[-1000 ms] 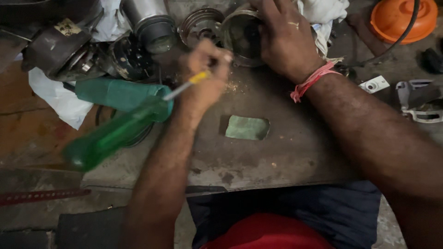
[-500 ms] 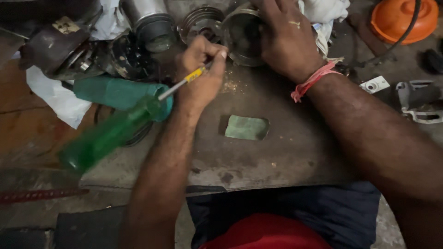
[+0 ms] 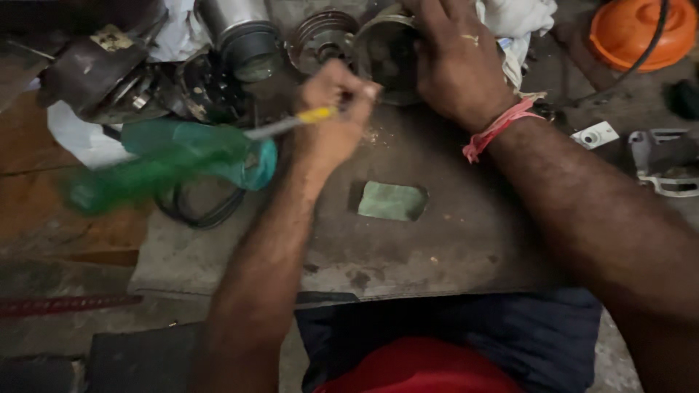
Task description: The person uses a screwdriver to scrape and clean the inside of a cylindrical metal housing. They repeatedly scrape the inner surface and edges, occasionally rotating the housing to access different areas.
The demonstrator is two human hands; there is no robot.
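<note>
Pinching a screwdriver near its yellow collar, the left hand has its fingers curled tight around the shaft, its tip hidden behind the knuckles where it meets the ring. The green handle sticks out to the left, blurred, over a teal cloth and a black rubber loop. The right hand lies on top of the ring at the far edge of the slab, fingers bent down over the ring's rim and pressing on it; whether they reach inside cannot be told. A finger ring shows on that hand and a pink thread circles the wrist. Both forearms run back toward the near edge. A flat pale green patch lies on the slab between the arms, apart from both hands. Far left of the ring stand a grooved pulley and a metal cylinder, with dark engine parts beyond them. White rag sits just right of the right hand. An orange cover rests at the far right.
</note>
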